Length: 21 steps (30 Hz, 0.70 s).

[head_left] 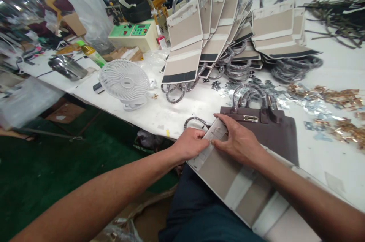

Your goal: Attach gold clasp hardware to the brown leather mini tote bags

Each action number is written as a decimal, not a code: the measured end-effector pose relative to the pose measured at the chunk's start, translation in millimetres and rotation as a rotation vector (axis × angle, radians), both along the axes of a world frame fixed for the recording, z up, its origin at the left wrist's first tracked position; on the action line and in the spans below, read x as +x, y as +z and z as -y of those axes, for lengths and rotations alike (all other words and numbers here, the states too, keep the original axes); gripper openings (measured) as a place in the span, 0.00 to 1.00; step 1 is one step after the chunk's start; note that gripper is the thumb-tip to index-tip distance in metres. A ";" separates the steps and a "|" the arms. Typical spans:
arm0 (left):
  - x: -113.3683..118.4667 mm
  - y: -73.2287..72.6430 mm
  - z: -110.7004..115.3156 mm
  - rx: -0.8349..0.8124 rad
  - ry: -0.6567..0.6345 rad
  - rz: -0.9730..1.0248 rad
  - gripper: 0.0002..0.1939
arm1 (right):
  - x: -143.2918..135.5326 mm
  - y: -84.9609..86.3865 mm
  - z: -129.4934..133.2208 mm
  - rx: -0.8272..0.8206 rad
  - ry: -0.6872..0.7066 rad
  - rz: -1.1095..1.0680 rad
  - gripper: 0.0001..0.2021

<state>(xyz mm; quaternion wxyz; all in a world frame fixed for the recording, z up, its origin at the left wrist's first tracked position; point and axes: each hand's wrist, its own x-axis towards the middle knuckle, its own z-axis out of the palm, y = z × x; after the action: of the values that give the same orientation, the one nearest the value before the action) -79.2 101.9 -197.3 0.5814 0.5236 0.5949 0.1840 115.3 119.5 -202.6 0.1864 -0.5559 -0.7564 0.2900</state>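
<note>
A long beige bag panel [221, 162] with whitish strips lies slantwise across my lap and the table edge. My left hand [192, 143] grips its upper end, thumb on top and fingers curled under the edge. Close beside it, my right hand [238, 139] pinches the same end, its thumb on the face and fingertips over the far edge. A wrapped handle loop [196, 122] pokes out beyond that end. Under and behind the panel lies a dark brown handbag [273, 135] with a gold clasp and plastic-wrapped handles. Whatever my fingertips press on is too small to make out.
A white fan [125, 82] stands at the table's left edge, near a metal jug [67, 67] and a control box [137, 35]. Fanned bag panels [185, 44] are piled behind. Gold metal pieces [342, 132] lie scattered right; dark strips [336, 21] are heaped farther back.
</note>
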 end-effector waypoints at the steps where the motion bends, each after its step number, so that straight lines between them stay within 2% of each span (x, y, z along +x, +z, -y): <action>1: 0.4 0.5 0.1 -0.003 0.009 0.003 0.09 | 0.9 0.6 -0.1 -0.010 0.001 -0.009 0.39; 5: -1.3 5.9 -0.3 -0.083 0.032 0.108 0.11 | 4.5 3.5 0.3 -0.046 0.038 -0.059 0.42; 10: -8.2 12.1 -0.9 -0.217 -0.010 0.252 0.12 | 3.6 5.3 0.7 -0.088 0.043 -0.045 0.45; 21: -14.6 8.6 -1.4 -0.262 -0.051 0.319 0.15 | -2.6 9.0 3.1 -0.108 0.045 0.010 0.47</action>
<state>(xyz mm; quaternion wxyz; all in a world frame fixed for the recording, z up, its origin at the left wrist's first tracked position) -93.8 103.3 -188.7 0.7356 0.4227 0.5010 0.1710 112.8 116.4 -193.6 0.1457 -0.5495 -0.7528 0.3318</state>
